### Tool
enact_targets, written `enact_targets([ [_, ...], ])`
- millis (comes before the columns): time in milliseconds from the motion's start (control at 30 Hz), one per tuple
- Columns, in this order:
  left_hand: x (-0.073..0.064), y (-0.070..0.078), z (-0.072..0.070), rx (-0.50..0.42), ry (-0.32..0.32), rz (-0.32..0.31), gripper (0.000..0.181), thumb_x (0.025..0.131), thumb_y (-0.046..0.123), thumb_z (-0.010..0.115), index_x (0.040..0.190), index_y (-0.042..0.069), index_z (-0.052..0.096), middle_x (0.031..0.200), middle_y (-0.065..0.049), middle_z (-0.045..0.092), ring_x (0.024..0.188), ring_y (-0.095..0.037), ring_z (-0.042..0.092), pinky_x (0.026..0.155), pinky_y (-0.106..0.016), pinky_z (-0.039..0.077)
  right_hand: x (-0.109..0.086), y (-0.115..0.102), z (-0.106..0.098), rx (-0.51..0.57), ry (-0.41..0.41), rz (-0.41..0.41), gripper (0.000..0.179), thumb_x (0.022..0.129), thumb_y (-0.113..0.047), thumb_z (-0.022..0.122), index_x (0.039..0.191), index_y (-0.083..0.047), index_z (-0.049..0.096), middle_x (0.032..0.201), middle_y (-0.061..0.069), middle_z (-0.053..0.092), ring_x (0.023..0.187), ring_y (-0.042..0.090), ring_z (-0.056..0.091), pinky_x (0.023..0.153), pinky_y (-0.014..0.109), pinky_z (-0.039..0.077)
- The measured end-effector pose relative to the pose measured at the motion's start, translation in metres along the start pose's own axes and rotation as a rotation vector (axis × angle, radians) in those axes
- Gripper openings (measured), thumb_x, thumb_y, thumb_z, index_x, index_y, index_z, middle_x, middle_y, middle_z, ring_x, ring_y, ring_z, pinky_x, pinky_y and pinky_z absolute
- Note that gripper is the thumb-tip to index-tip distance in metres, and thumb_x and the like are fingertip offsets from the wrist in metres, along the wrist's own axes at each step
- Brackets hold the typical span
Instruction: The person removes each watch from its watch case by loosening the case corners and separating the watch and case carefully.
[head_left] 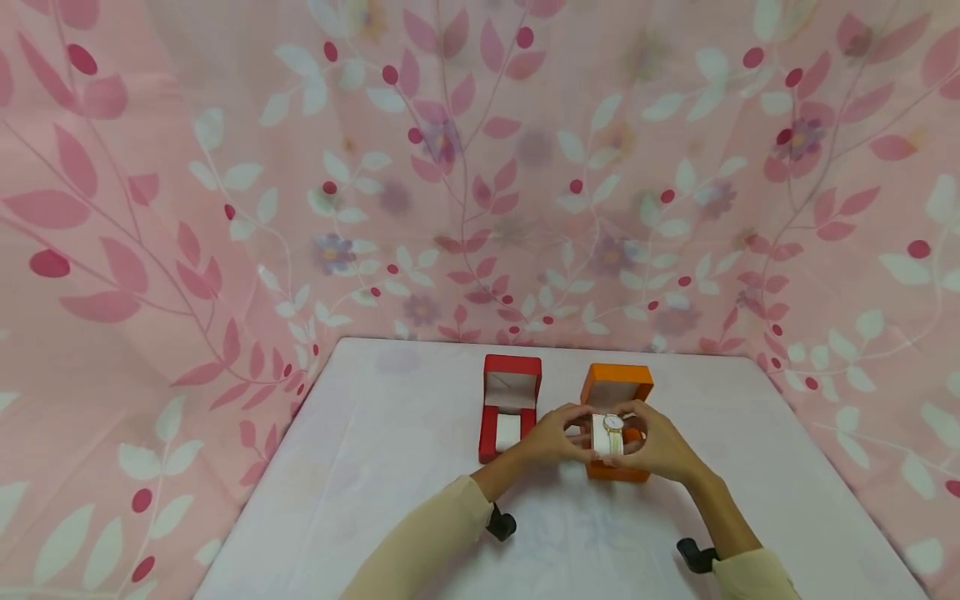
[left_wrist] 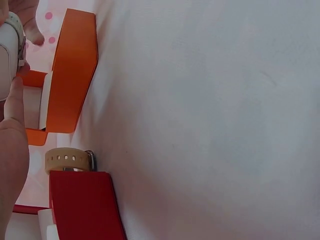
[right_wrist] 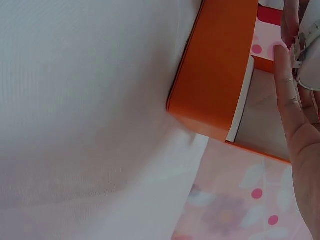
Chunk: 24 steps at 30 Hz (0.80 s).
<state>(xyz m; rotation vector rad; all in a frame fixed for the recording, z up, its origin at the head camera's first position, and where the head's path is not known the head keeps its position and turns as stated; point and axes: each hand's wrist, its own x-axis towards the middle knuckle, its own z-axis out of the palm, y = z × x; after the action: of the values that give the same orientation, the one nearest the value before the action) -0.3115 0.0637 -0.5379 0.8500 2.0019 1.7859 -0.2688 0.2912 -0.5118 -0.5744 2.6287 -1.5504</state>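
Note:
A wristwatch [head_left: 613, 423] with a white dial and pale strap is wrapped round a white watch cushion [head_left: 599, 440]. My left hand [head_left: 553, 435] grips the cushion from the left, and my right hand [head_left: 666, 443] grips it from the right. Both hold it above the orange watch box [head_left: 618, 473], whose lid stands raised behind. To the left, a red watch box [head_left: 487, 435] also has its lid up, with a white cushion [head_left: 508, 430] inside. In the left wrist view, a tan watch strap [left_wrist: 67, 158] lies beside the red box; my left hand mostly hides it in the head view.
The boxes stand on a table with a white cloth [head_left: 360, 450], towards its back edge. Pink floral fabric [head_left: 480, 167] hangs behind the table and along both sides. A dark wrist camera [head_left: 501, 523] sits at my left cuff, another [head_left: 696, 556] at my right.

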Motion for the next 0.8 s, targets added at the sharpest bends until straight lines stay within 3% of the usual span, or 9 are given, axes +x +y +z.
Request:
enact_targets([
  [133, -0.001, 0.003, -0.001, -0.036, 0.018, -0.01, 0.067, 0.076, -0.002, 0.08, 0.136, 0.004, 0.052, 0.123, 0.005, 0.053, 0.111, -0.009, 0.056, 0.094, -0.034, 0.05, 0.002, 0.001, 0.001, 0.0, -0.046, -0.057, 0.071, 0.072, -0.02, 0.088, 0.133, -0.02, 0.052, 0.12, 0.008, 0.058, 0.091, 0.033, 0.06, 0.063, 0.034, 0.059],
  [300, 0.001, 0.0, -0.001, -0.005, 0.028, -0.015, 0.068, 0.075, -0.001, 0.08, 0.137, 0.004, 0.052, 0.126, 0.004, 0.052, 0.11, -0.007, 0.055, 0.095, -0.035, 0.05, 0.006, 0.001, 0.003, -0.008, -0.074, -0.148, 0.069, 0.075, -0.012, 0.085, 0.137, -0.014, 0.054, 0.127, 0.008, 0.057, 0.089, 0.032, 0.06, 0.062, 0.035, 0.059],
  [433, 0.001, -0.005, 0.0, 0.032, 0.04, -0.022, 0.068, 0.074, 0.002, 0.082, 0.135, 0.008, 0.055, 0.123, 0.007, 0.052, 0.109, -0.007, 0.056, 0.092, -0.029, 0.051, 0.005, 0.004, 0.004, 0.029, -0.083, -0.099, 0.07, 0.073, -0.008, 0.085, 0.136, -0.013, 0.055, 0.125, 0.008, 0.058, 0.097, 0.029, 0.062, 0.07, 0.035, 0.059],
  [567, -0.002, -0.007, 0.001, 0.024, 0.031, -0.016, 0.067, 0.072, -0.001, 0.083, 0.134, 0.008, 0.056, 0.119, 0.007, 0.053, 0.107, -0.007, 0.057, 0.091, -0.028, 0.051, 0.002, 0.004, 0.005, 0.023, -0.055, -0.042, 0.068, 0.07, -0.018, 0.089, 0.132, -0.016, 0.059, 0.122, 0.007, 0.061, 0.099, 0.028, 0.063, 0.071, 0.033, 0.059],
  [700, -0.004, -0.008, -0.001, -0.001, -0.004, 0.01, 0.068, 0.073, -0.006, 0.081, 0.134, 0.008, 0.055, 0.121, 0.005, 0.053, 0.108, -0.005, 0.056, 0.094, -0.032, 0.05, 0.001, 0.001, 0.006, 0.009, -0.016, -0.054, 0.067, 0.066, -0.025, 0.092, 0.125, -0.014, 0.062, 0.118, 0.009, 0.062, 0.095, 0.031, 0.063, 0.069, 0.034, 0.059],
  [800, -0.004, -0.008, -0.003, -0.007, -0.012, 0.024, 0.068, 0.075, -0.005, 0.079, 0.136, 0.01, 0.054, 0.124, 0.005, 0.052, 0.11, -0.006, 0.056, 0.095, -0.031, 0.049, 0.002, -0.001, 0.005, 0.023, -0.022, -0.074, 0.066, 0.067, -0.02, 0.091, 0.126, -0.012, 0.06, 0.12, 0.011, 0.06, 0.097, 0.031, 0.064, 0.068, 0.034, 0.059],
])
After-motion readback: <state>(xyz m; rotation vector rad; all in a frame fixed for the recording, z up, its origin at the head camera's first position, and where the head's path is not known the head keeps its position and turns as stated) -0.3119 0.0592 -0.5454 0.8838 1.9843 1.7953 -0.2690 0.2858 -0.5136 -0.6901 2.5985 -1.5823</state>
